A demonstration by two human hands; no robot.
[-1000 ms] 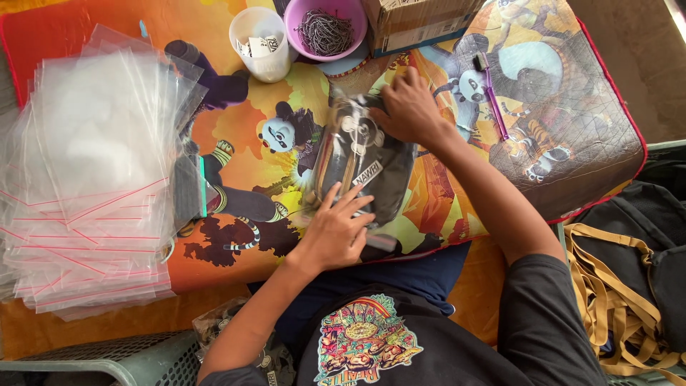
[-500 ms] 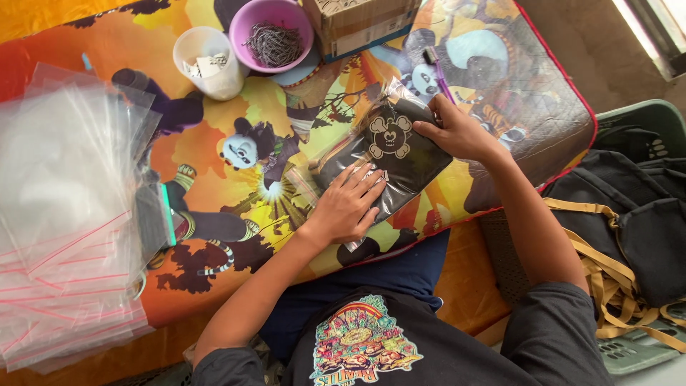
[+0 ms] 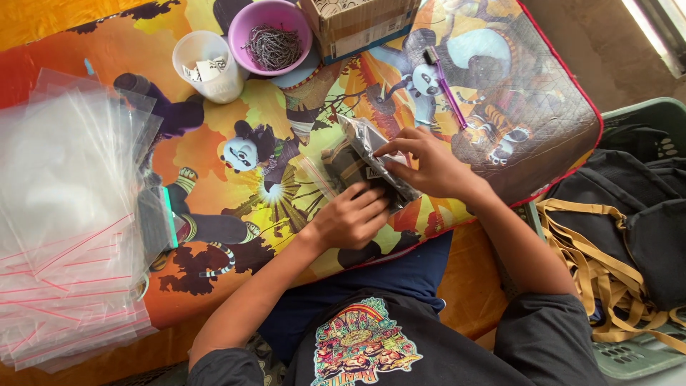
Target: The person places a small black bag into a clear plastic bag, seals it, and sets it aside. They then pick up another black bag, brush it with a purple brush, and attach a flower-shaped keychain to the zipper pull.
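A clear plastic bag with a dark folded item inside [image 3: 366,163] is tipped up on the colourful cartoon-printed mat [image 3: 286,164]. My left hand [image 3: 351,219] grips its near lower edge, fingers curled under it. My right hand [image 3: 423,161] presses on its upper right side, fingers on the plastic. Both hands hold the bag just above the mat near its front edge.
A thick stack of clear zip bags with red strips [image 3: 64,221] lies at the left. At the back stand a white cup [image 3: 209,66], a purple bowl of small metal pieces [image 3: 270,36] and a cardboard box [image 3: 357,25]. A purple brush [image 3: 444,82] lies on the mat. Black bags with tan straps [image 3: 622,229] sit at the right.
The flat bagged item has been folded and lifted up on edge. My left hand slid from pressing on top to gripping its near edge; my right hand moved onto its side.
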